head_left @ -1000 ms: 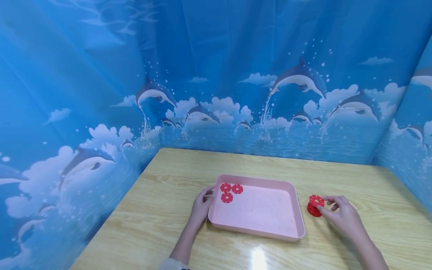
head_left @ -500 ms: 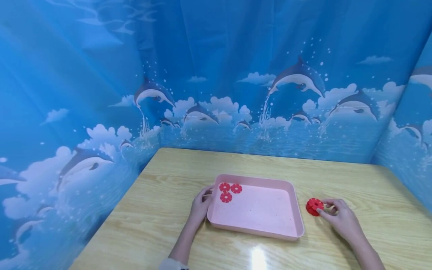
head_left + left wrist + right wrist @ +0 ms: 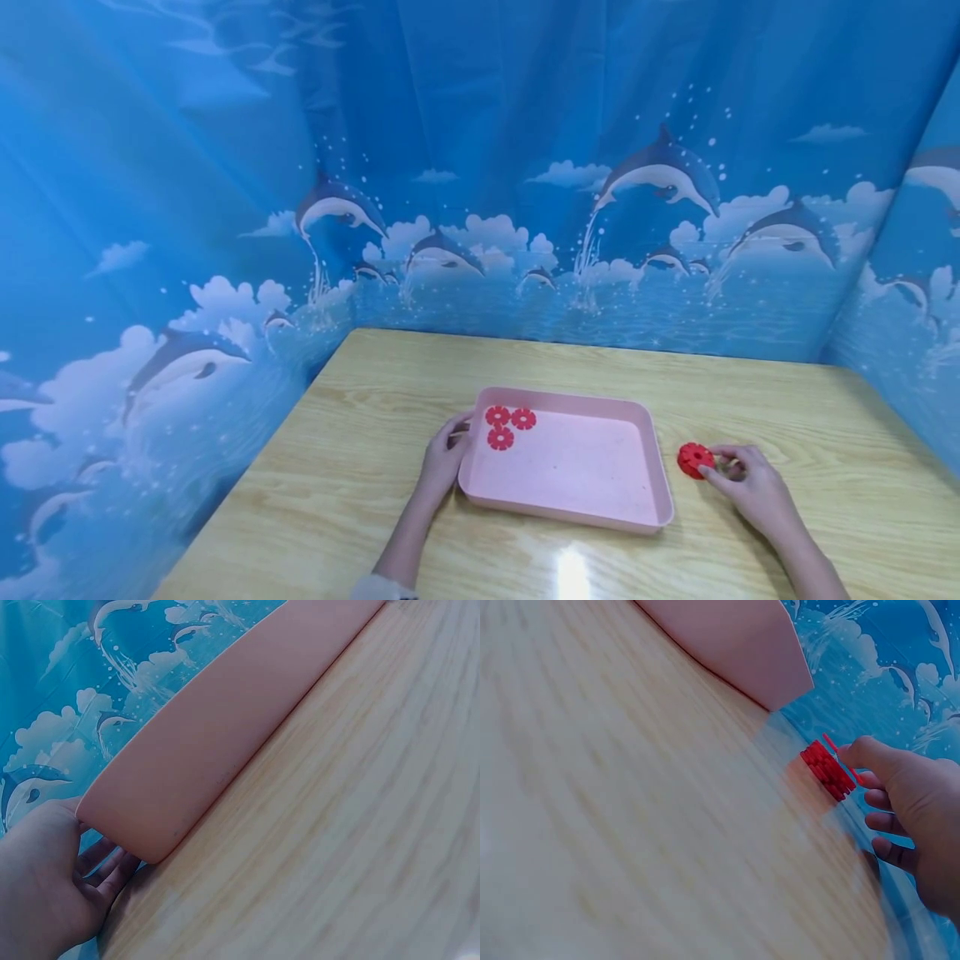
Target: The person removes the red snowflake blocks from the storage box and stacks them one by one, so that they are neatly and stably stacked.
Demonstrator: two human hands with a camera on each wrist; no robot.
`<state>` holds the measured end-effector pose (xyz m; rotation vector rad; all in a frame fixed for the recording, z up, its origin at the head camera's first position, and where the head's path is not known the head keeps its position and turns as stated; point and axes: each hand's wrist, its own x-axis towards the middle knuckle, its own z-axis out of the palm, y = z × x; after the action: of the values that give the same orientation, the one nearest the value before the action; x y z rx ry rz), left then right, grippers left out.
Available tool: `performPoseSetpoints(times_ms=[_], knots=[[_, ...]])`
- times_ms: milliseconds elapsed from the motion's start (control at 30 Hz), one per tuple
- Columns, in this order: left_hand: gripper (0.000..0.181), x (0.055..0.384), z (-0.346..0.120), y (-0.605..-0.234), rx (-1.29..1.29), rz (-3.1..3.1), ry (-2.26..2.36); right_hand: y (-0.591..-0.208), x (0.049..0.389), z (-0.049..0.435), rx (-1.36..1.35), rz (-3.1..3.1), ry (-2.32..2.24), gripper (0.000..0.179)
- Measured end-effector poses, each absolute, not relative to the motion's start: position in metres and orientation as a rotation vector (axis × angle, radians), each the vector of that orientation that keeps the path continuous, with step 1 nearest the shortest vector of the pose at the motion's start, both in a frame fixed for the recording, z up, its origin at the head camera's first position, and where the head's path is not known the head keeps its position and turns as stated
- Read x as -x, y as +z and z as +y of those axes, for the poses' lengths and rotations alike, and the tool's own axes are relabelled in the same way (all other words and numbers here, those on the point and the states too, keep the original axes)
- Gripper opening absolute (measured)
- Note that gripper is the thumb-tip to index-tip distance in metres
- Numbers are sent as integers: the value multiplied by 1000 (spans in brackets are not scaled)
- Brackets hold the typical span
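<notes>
A shallow pink tray (image 3: 562, 467) stands on the table. My left hand (image 3: 444, 458) grips its left side, the thumb at the rim and the fingers under the wall in the left wrist view, where the hand (image 3: 52, 877) is seen closer. Three red notched plastic discs (image 3: 500, 438) lie in the tray's far left corner. To the right of the tray stands a stack of red notched discs (image 3: 826, 771). At its top my right hand (image 3: 753, 487) pinches one red disc (image 3: 697, 455) between thumb and index finger. In the right wrist view that disc tilts slightly off the stack.
The wood-grain table (image 3: 360, 400) stretches around the tray and stack. A blue curtain with printed dolphins (image 3: 480, 167) hangs behind and along both sides. A bright light reflection shows on the table near the front.
My right hand has lowered the pinched disc, which stood above the far part of the stack, down onto its top. The left hand and tray have kept their place.
</notes>
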<state>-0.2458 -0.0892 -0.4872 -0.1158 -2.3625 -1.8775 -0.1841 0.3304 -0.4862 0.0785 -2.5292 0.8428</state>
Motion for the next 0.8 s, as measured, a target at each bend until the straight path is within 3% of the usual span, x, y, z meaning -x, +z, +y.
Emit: performPoseSetpoints(times_ms=[800], knots=[[34, 245, -88, -485, 118, -2361, -1882, -489, 184, 330, -74, -2533, 818, 31]])
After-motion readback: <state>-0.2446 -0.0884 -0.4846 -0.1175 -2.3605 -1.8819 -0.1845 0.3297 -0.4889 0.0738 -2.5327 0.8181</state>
